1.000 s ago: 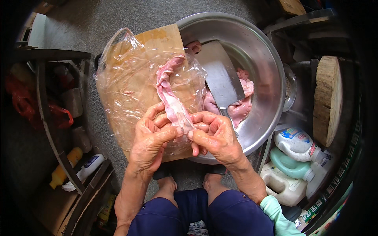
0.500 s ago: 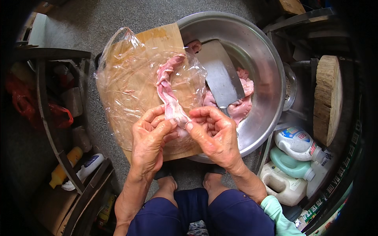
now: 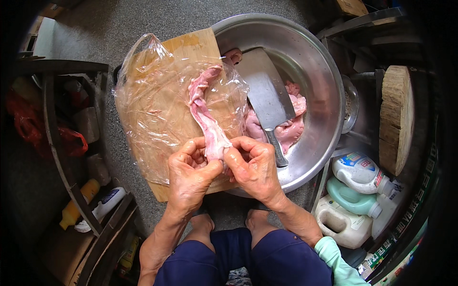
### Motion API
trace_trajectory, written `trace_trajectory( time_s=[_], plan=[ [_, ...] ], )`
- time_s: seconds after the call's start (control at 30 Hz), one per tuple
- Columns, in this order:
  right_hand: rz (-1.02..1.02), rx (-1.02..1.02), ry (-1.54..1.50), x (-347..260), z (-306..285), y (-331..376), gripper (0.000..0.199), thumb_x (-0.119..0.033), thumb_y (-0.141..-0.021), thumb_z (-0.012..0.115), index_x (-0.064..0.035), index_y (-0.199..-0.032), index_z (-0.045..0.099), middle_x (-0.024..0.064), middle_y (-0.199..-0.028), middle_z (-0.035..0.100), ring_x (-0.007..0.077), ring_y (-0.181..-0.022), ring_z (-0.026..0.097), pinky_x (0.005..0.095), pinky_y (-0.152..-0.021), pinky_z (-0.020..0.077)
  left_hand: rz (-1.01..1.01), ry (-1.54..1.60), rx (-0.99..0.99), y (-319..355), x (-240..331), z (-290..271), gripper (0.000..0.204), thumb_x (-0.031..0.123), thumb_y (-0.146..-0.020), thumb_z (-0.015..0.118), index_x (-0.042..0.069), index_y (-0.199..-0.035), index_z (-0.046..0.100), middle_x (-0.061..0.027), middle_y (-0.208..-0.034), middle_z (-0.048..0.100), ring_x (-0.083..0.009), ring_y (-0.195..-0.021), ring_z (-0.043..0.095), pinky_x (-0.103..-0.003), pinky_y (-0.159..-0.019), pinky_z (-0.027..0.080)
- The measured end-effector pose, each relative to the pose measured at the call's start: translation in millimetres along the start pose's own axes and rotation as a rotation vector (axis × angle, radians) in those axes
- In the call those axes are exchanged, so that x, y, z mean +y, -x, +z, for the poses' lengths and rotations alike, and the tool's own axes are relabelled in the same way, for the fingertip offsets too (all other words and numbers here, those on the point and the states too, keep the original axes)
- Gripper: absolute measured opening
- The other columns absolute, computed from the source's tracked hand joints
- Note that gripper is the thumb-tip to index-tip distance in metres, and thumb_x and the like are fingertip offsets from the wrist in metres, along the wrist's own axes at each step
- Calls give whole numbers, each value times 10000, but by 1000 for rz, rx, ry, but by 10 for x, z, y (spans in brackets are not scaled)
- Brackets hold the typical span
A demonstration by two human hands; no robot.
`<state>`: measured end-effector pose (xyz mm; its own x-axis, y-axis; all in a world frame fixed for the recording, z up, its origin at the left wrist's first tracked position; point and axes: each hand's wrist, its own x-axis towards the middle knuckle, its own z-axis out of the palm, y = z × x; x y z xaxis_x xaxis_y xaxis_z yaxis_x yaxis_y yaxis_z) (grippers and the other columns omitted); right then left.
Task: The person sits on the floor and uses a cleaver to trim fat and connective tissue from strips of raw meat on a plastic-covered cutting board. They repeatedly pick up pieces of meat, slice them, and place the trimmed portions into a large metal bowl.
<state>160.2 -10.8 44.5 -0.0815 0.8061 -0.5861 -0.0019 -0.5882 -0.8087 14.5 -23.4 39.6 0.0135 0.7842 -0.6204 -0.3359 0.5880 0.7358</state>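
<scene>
A long pink strip of raw meat, whitish in places, lies over a clear plastic bag spread on a wooden cutting board. Its near end is pinched between my left hand and my right hand, thumbs close together. Both hands are closed, with some fingertips hidden beneath the meat. Right of them, a cleaver rests over a large metal basin, its dark handle pointing toward me. More pink raw meat sits in the basin, partly under the blade.
At the right stand several plastic jugs, including a teal one, below a thick wooden block. A dark shelf on the left holds a red plastic bag and bottles. Grey speckled floor shows beyond the board.
Both hands have moved slightly toward me and drawn together at the meat's near end. My right hand has shifted left, uncovering the cleaver's handle.
</scene>
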Motion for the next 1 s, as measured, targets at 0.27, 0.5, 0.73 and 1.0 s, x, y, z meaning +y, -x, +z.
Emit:
trace_trajectory(
  time_s=[0.27, 0.5, 0.73, 1.0],
  plan=[
    [-12, 43, -180, -83, -69, -13, 405, -136, -925, 651, 97, -1236, 537, 148, -951, 680, 81, -661, 623, 192, -549, 482, -27, 46, 8, 13, 1, -49, 359, -35, -826, 704, -74, -1172, 615, -86, -1029, 694, -113, -884, 659, -237, -801, 535],
    [-68, -113, -79, 27, -111, -45, 252, 29, -852, 695, 58, -1098, 648, 31, -896, 687, 24, -752, 605, 175, -672, 498, -11, 8, -17, 25, -9, -19, 305, -43, -839, 700, -45, -1139, 647, -47, -963, 694, -84, -845, 647, -227, -776, 541],
    [-113, -30, -73, 97, -53, -57, 163, 52, -847, 657, 59, -1010, 669, 27, -807, 681, 21, -664, 594, 179, -590, 487, -63, -10, 1, 25, 53, 32, 322, -92, -805, 640, -74, -1127, 642, -72, -933, 692, -91, -767, 655, -222, -727, 550],
    [78, -137, -375, 129, -243, -170, 188, 10, -906, 587, 53, -1073, 660, 88, -780, 687, 93, -569, 622, 189, -469, 480, -179, 215, 27, 5, 56, -8, 317, -105, -813, 579, -85, -1125, 637, -97, -979, 697, -114, -808, 671, -233, -749, 555]
  ],
)
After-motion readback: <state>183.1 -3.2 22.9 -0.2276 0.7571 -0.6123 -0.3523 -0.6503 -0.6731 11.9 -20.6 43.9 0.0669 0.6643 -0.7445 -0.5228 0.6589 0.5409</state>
